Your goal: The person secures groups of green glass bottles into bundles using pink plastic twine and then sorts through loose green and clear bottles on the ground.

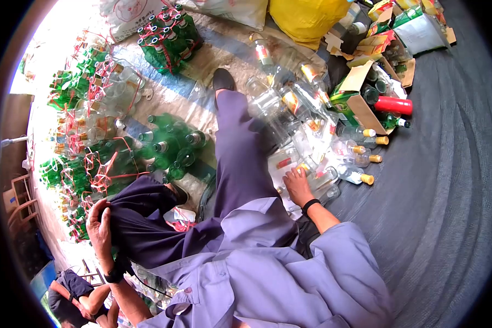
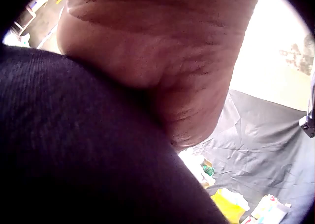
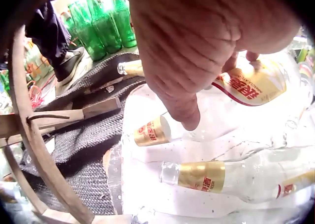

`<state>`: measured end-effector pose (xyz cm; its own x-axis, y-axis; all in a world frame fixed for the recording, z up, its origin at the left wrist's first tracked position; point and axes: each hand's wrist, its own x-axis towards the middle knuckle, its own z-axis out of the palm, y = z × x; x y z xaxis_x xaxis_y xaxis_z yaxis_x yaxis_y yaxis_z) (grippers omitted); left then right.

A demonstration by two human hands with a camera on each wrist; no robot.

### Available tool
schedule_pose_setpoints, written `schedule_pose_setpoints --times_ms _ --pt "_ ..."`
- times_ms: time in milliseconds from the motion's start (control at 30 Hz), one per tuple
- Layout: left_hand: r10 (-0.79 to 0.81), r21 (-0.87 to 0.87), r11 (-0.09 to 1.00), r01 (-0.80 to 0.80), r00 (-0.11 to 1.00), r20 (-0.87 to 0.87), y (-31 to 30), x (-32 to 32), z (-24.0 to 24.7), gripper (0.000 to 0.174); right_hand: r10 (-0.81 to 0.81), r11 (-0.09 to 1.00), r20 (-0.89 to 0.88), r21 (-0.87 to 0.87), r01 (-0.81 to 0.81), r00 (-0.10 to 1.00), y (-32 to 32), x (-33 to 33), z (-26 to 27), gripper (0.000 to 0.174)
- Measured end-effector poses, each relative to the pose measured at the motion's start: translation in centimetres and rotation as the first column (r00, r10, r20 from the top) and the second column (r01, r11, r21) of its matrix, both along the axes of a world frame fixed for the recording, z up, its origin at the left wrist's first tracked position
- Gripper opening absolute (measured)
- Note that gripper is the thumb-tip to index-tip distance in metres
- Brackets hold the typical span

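Observation:
My right hand [image 1: 299,188] lies over clear glass bottles on the right side of the head view. The right wrist view shows the hand [image 3: 192,47] gripping a clear bottle [image 3: 261,81] with a gold and red label, thumb on the near side and fingertips on the far side. Below it another clear bottle [image 3: 251,177] lies on its side. My left hand [image 1: 99,232] rests at the dark-trousered knee [image 1: 142,205], loosely bent and holding nothing. In the left wrist view, the hand [image 2: 157,52] touches the dark cloth [image 2: 88,135]; its fingers are out of sight.
Green bottles [image 1: 172,145] and bundles tied with red string [image 1: 112,169] stand left of the legs. Cartons [image 1: 361,104], a red cylinder [image 1: 393,105] and a yellow sack [image 1: 306,22] are at the upper right. Another person [image 1: 74,295] is at the lower left.

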<state>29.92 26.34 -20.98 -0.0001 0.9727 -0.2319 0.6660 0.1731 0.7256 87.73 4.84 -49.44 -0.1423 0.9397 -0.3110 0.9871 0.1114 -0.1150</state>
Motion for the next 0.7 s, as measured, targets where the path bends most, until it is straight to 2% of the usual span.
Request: schedule_pose_setpoints --times_ms 67,133,200,300,533,600,700 --pt "0.009 0.013 1.000 -0.009 1.000 -0.002 -0.1 0.1 -0.1 0.026 -0.021 1.000 0.014 0.010 0.021 1.000 0.0 0.4 -0.7 0.031" --pt "-0.006 0.042 0.999 0.007 1.000 -0.030 -0.1 0.5 -0.1 0.025 -0.070 0.991 0.139 -0.100 0.085 0.988 0.1 0.7 -0.9 0.030" --pt "-0.011 0.051 0.999 0.012 1.000 -0.023 0.0 0.9 0.0 0.025 -0.064 0.994 0.187 -0.081 0.080 0.980 -0.3 1.5 -1.4 0.029" --pt "0.000 0.049 0.999 0.001 1.000 -0.028 0.0 0.6 -0.3 0.025 -0.052 0.989 0.163 -0.130 0.074 0.985 -1.0 2.3 -1.3 0.031" --pt "0.006 0.054 0.999 -0.004 0.999 -0.043 -0.1 0.1 -0.6 0.025 -0.064 0.995 0.106 -0.075 0.073 0.992 -1.7 2.8 -1.7 0.034" --pt "0.001 0.058 0.998 0.002 0.999 -0.054 -0.1 0.4 -0.4 0.025 0.011 0.988 0.199 -0.155 0.021 0.980 -1.3 2.7 -1.3 0.035" --pt "-0.005 0.060 0.998 0.008 0.999 -0.046 0.0 0.6 -0.4 0.025 0.012 0.983 0.198 -0.181 0.024 0.980 -1.4 3.5 -2.0 0.034"
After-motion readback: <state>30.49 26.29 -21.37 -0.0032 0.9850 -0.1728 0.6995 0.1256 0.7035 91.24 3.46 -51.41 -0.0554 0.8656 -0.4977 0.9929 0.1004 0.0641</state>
